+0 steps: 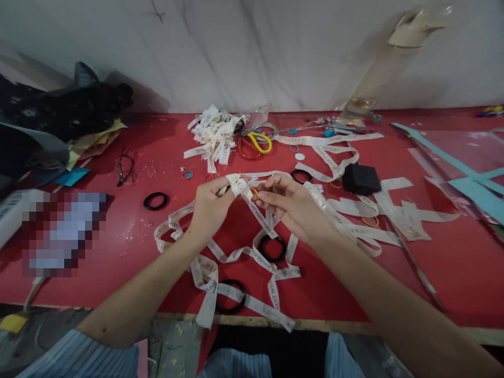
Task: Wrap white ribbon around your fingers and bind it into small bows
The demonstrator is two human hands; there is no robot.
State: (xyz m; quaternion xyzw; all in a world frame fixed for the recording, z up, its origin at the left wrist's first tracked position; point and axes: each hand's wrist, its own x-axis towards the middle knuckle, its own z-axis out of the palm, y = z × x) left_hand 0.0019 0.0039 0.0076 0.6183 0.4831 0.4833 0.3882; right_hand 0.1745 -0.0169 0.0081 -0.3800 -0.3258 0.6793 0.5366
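Observation:
My left hand [214,202] pinches a small white ribbon bow [238,185] above the middle of the red table. Just to its right, my right hand [289,205] has a small yellow rubber band [255,195] between thumb and fingers, close to the bow. Printed white ribbon [262,218], lettered "Best wishes for you", hangs below the hands and winds loosely over the table. Black hair ties lie among its loops, one [272,248] under my hands and another [230,296] near the front edge.
Behind my hands sits a pile of finished-looking ribbon bows [216,134], beside yellow-and-red-handled scissors [260,143]. A black block [361,179] rests on ribbon at right. Glasses [125,167] and a blurred phone-like object [69,228] lie left. A clear bottle [358,107] stands against the wall.

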